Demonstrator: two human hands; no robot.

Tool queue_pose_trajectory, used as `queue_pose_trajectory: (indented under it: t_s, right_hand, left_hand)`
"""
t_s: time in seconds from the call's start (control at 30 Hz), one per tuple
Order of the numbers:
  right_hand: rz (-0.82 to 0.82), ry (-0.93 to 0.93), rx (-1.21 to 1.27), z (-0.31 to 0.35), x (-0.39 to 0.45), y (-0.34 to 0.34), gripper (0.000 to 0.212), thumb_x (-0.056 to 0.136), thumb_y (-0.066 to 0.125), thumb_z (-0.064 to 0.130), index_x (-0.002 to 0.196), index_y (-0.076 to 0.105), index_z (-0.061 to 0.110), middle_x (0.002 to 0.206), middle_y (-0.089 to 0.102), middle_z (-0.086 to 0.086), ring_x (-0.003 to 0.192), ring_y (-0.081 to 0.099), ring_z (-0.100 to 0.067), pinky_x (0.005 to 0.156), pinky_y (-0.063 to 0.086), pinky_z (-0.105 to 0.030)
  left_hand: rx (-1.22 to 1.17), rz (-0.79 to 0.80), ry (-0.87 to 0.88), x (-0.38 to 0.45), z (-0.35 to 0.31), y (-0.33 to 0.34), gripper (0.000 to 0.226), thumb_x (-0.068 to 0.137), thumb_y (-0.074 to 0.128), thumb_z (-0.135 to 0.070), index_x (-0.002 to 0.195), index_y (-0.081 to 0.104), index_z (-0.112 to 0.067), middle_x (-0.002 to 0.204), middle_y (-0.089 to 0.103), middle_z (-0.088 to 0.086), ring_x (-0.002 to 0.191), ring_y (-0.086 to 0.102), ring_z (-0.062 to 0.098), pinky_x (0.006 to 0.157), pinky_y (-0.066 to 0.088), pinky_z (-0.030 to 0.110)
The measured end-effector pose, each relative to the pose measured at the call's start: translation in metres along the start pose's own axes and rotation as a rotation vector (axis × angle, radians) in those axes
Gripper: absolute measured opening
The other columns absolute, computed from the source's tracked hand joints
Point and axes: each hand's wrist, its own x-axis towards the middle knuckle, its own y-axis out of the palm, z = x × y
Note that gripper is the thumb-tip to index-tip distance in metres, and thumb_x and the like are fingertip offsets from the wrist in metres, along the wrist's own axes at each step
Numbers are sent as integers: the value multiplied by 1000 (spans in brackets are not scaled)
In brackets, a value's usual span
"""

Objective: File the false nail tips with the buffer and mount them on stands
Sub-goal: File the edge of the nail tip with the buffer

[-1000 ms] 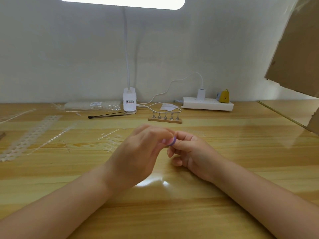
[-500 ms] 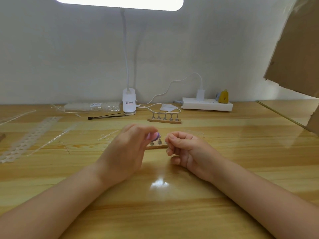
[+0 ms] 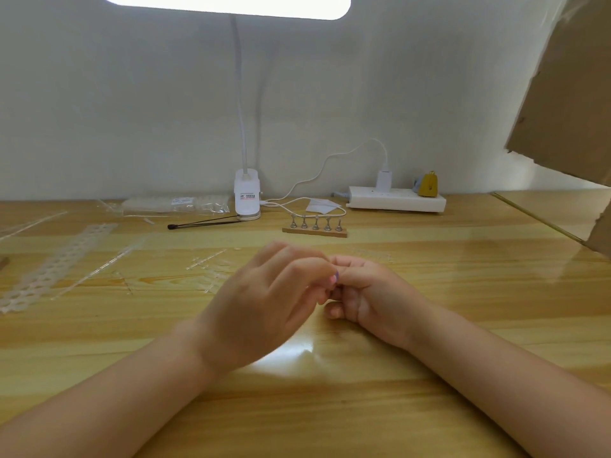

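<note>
Both our hands meet at table centre: left hand [image 3: 264, 302] fingers curl round the purple buffer [image 3: 335, 277]; right hand [image 3: 367, 289] fingers pinch closed, contents hidden. Stand [image 3: 314, 230] at 12 o'clock. Lamp-base label [image 3: 247, 196] unreadable.

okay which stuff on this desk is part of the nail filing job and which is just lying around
Job: left hand gripping small purple buffer; right hand; wooden rack of metal stands; clear nail-tip strips.

Lying about: white clip lamp; white power strip; black tweezers; cardboard.

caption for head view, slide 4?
Both hands, left hand and right hand, meet over a purple buffer before the stand rack.
</note>
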Motion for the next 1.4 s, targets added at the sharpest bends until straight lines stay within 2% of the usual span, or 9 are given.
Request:
queue_pose_trajectory:
  t_s: [0.17, 0.3, 0.5, 0.67, 0.83, 1.0, 1.17, 1.27, 1.4]
  right_hand:
    - [-38, 13, 41, 0, 1, 2, 9, 76, 61, 20, 71, 64, 14, 65, 50, 0, 61, 54, -12, 50, 41, -22]
    - [-54, 8, 9, 0, 0, 2, 19, 72, 63, 21, 87, 61, 10, 69, 55, -1, 63, 54, -11, 54, 41, -22]
    - [-98, 16, 78, 1, 0, 3, 9, 74, 63, 19, 76, 63, 11, 66, 51, -1, 60, 54, -12, 50, 41, -22]
    - [-60, 7, 8, -1, 0, 2, 19, 74, 72, 16, 89, 62, 8, 74, 57, -4, 66, 54, -12, 57, 40, -24]
    - [-113, 4, 100, -1, 1, 3, 7, 73, 66, 18, 76, 67, 12, 66, 58, 1, 60, 54, -11, 50, 41, -21]
    - [-57, 6, 9, -1, 0, 2, 15, 73, 72, 17, 85, 64, 11, 74, 58, -3, 66, 54, -12, 58, 40, -24]
    - [-94, 17, 98, 1, 0, 2, 6, 74, 66, 19, 73, 65, 13, 68, 51, -1, 60, 53, -12, 51, 40, -22]
    - [-89, 8, 80, -1, -1, 3, 14, 73, 66, 19, 84, 63, 10, 70, 57, -1, 61, 53, -11, 51, 41, -21]
    - [-73, 7, 68, 1, -1, 3, 13, 71, 68, 20, 80, 64, 11, 69, 57, 0, 61, 54, -10, 51, 41, -20]
  left_hand:
    - [105, -49, -117, -3, 12, -10, 40, 78, 67, 3, 108, 45, -12, 91, 67, 10, 81, 65, 26, 81, 50, 35]
    - [31, -70, -18, 4, -3, 0, 30, 85, 62, -7, 110, 46, -11, 103, 57, 1, 89, 58, 18, 86, 48, 25]
    - [88, -66, -186, -4, 11, -10, 39, 79, 67, 2, 108, 46, -12, 84, 67, 6, 77, 64, 25, 81, 48, 28]
    - [31, -61, -22, 5, -6, 1, 31, 85, 66, -5, 109, 47, -12, 87, 66, 6, 82, 58, 17, 82, 47, 24]
    - [86, -44, -183, -4, 12, -10, 39, 80, 68, 2, 108, 45, -13, 84, 65, 8, 74, 62, 24, 74, 51, 37]
    - [36, -52, -37, 5, -7, 1, 30, 86, 66, -5, 109, 48, -12, 89, 64, 7, 80, 58, 18, 80, 47, 24]
    - [117, -26, -193, -5, 11, -9, 37, 80, 66, 1, 108, 47, -13, 87, 66, 6, 77, 63, 24, 79, 48, 32]
    - [30, -94, -122, 1, 1, -2, 34, 83, 68, 0, 110, 50, -11, 94, 63, 3, 83, 60, 18, 80, 50, 29]
    - [75, 5, -104, -3, 3, 1, 34, 83, 66, 0, 109, 48, -13, 90, 65, 5, 82, 59, 20, 83, 46, 24]
